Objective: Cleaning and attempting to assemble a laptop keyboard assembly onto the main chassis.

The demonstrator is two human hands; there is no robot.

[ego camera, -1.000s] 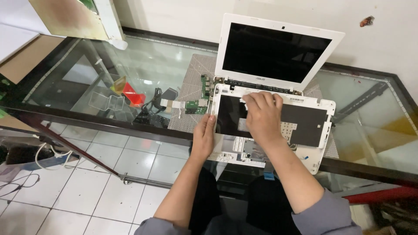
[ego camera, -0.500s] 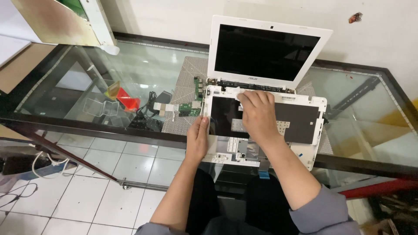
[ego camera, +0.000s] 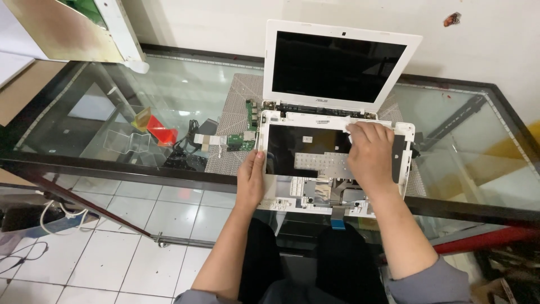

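Observation:
A white laptop point(ego camera: 341, 67) stands open on a glass table, its dark screen upright. Its white base frame point(ego camera: 304, 200) lies turned over, with a black keyboard back panel point(ego camera: 304, 147) showing inside. My left hand point(ego camera: 251, 181) grips the left edge of that base frame, thumb on top. My right hand point(ego camera: 368, 155) lies flat on the black panel, fingertips pressing near the upper right by the hinge. A green circuit board point(ego camera: 245, 130) sticks out at the frame's left side.
The glass table point(ego camera: 169, 101) has a dark frame point(ego camera: 112, 169); a grey mat point(ego camera: 228, 129) lies under the laptop. A red and yellow object point(ego camera: 157, 128) and cables show through the glass. A white-framed panel point(ego camera: 84, 28) leans at the upper left. Tiled floor lies below.
The view has shifted so the laptop sits further right. My right hand has slid toward the upper right of the black panel. The left hand keeps hold of the frame's left edge.

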